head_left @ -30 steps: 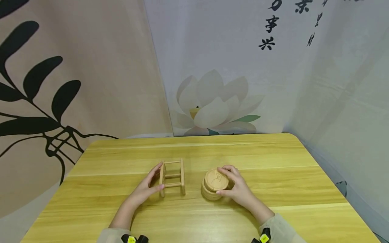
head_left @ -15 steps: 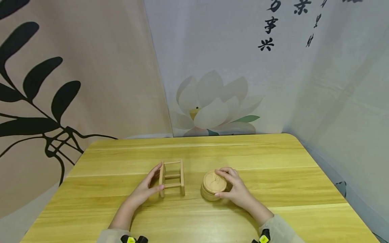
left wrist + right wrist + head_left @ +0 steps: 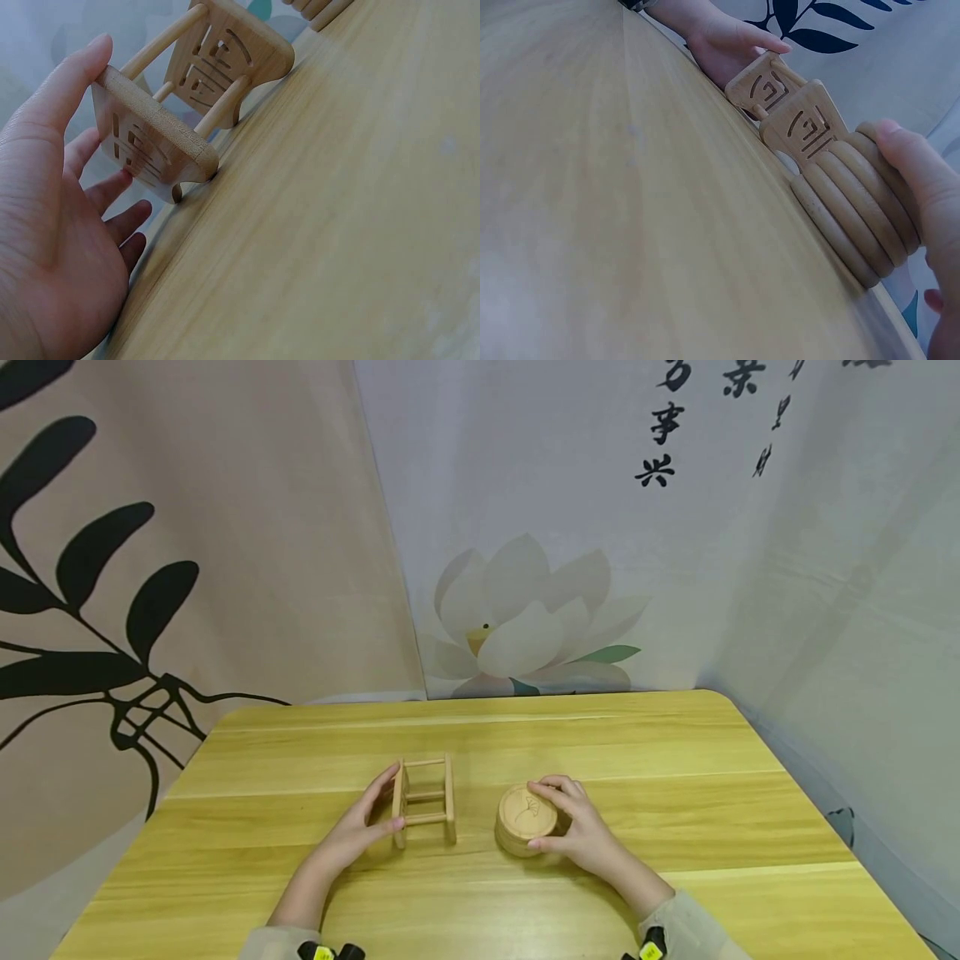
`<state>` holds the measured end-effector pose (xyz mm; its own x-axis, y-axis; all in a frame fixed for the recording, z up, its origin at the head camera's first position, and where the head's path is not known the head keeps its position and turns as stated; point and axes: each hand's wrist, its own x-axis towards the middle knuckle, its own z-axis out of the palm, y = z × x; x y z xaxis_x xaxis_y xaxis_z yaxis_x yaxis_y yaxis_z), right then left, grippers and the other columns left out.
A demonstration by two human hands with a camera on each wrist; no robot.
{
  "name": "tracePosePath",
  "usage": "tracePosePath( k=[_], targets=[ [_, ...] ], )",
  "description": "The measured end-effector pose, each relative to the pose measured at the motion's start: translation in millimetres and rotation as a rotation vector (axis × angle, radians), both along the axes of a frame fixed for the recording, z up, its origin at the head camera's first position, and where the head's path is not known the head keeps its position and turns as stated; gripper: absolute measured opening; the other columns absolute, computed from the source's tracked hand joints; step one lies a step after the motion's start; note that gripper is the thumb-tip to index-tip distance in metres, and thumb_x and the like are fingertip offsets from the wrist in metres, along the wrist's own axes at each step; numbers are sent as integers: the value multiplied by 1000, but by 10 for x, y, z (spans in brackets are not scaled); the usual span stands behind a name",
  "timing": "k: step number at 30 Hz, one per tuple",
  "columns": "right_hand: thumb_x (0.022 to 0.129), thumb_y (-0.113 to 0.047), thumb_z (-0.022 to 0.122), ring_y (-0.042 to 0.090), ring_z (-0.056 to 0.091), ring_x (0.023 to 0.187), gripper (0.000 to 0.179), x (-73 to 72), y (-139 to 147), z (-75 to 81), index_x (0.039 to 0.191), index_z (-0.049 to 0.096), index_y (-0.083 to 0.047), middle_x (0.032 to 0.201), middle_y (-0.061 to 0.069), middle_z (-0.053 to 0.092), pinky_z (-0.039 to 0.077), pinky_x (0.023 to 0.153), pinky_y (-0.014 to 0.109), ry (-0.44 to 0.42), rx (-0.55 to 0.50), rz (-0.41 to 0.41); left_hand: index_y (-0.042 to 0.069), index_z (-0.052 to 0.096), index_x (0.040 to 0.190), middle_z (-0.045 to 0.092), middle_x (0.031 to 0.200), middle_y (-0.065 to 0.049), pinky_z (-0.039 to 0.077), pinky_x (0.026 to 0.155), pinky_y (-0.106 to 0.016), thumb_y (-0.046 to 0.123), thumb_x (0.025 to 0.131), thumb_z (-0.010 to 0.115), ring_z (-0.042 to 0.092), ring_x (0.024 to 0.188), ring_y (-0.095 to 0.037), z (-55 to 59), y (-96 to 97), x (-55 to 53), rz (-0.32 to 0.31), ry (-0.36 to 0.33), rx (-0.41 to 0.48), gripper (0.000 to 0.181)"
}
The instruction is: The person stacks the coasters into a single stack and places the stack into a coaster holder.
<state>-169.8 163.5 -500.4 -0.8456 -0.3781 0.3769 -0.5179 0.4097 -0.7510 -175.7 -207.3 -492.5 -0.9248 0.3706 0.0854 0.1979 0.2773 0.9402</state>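
Observation:
My left hand (image 3: 348,833) holds a small wooden coaster rack (image 3: 450,806) by its left end panel, thumb at the near edge and a forefinger at the far one. In the left wrist view, slotted patterns cut through both end panels (image 3: 251,52), which round bars join. To the right of the rack, my right hand (image 3: 588,835) grips the top round wooden coaster (image 3: 528,812) between thumb and fingers. It sits level on a stack of several like coasters (image 3: 840,214), edges nearly lined up. A leaf-like line drawing marks its upper face.
The wooden table (image 3: 300,752) has rounded far corners. Behind it hangs a printed cloth backdrop (image 3: 525,485) with leaves, a lotus and black characters. Each wrist wears a black strap with a camera, such as the left strap (image 3: 330,952).
My right hand has lowered the top coaster slightly leftward onto the stack, from a raised, offset place to lined up with those beneath. My left hand and the rack stay put.

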Motion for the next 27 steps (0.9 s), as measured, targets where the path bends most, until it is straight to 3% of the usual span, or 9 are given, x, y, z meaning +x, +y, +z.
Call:
tracePosePath(
  k=[5, 11, 20, 27],
  targets=[
    [68, -33, 86, 23, 36, 123, 80, -1, 5, -11, 138, 53, -13, 134, -1, 45, 33, 98, 57, -18, -3, 4, 30, 20, 153, 19, 155, -16, 9, 103, -70, 18, 93, 63, 13, 140, -42, -3, 4, -1, 5, -3, 0, 75],
    [66, -21, 88, 30, 35, 124, 81, 12, -16, 6, 137, 52, -8, 134, 8, 45, 30, 99, 60, -50, -10, -3, 30, 20, 153, 19, 155, -16, 10, 103, -70, 18, 93, 64, 14, 140, -42, 0, 7, 0, 10, -3, -8, 76],
    [68, -10, 86, 39, 35, 124, 78, 185, -91, 355, 136, 49, 3, 133, 19, 43, 28, 101, 62, -84, -26, 21, 29, 19, 154, 18, 155, -17, 10, 101, -72, 17, 93, 63, 14, 140, -43, -6, -4, -2, 10, 12, -20, 76],
    [68, -11, 86, 41, 32, 127, 81, 203, -64, 359, 138, 47, 3, 136, 21, 40, 24, 103, 64, -92, -67, 30, 30, 18, 154, 17, 156, -17, 10, 101, -72, 18, 94, 63, 13, 140, -43, -18, -5, -11, 7, 7, -24, 76]
  ],
)
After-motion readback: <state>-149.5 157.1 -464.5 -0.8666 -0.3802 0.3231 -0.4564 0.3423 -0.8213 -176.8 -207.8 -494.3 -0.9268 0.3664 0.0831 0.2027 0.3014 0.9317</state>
